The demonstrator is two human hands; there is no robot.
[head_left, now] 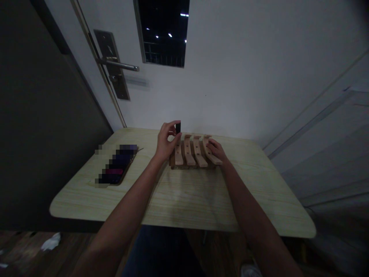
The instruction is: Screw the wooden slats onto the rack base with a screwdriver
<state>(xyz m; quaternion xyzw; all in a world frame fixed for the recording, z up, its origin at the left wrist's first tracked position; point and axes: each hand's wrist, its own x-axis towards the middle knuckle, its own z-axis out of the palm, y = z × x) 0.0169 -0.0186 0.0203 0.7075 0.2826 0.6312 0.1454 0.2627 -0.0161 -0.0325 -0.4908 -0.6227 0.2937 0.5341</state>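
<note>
My left hand [167, 139] pinches a small black rectangular block [178, 127] upright between thumb and index finger, above the left end of a wooden rack. The rack [188, 155] is low and carries several curved pale slats with small dark holes, side by side on a browner base. Around the rightmost slat [211, 154] close the fingers of my right hand [217, 149], steadying the rack's right end. My left thumb is close to the top of the leftmost slat [178, 156]; whether they touch I cannot tell.
The rack stands on a pale wood-grain table [184, 207] with rounded corners. A phone [118, 165], partly pixelated, lies on its left side. Behind the table is a white door [230, 77] with a metal lever handle [121, 65] and a dark window [164, 30].
</note>
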